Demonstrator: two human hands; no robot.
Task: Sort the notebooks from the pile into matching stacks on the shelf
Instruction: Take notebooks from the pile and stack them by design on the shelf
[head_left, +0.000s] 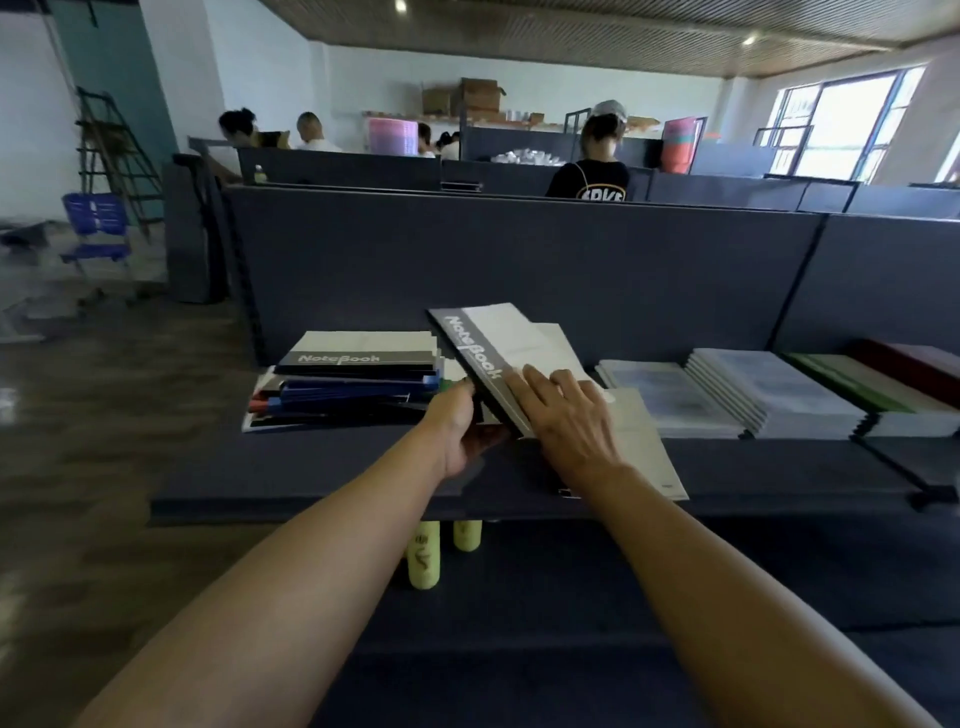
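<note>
The grey-and-white notebook sat at the centre of the frame, tilted up off the shelf, its dark spine band with the "NoteBook" lettering running diagonally toward me. My left hand came in from below and curled around its near lower edge, thumb on top and fingers hidden underneath, which I judged was what kept it propped at that angle. My right hand lay flat on the cover with fingers straight and slightly spread, pressing rather than pinching, probably to steady the book while it was guided down. Beneath it, a pale matching notebook lay flat, running toward the lower right, so this looked to me like the start of that cover's stack.

Just left of centre stood the unsorted pile, a ragged heap of mixed covers with blue and red edges sticking out, topped by another grey "NoteBook" copy. To the right, along the shelf, sorted stacks were laid in a row: pale patterned stacks, then a green stack, and a red one at the frame's right edge, each kept apart by cover.

Yellow bottles stood below the shelf's front edge.
</note>
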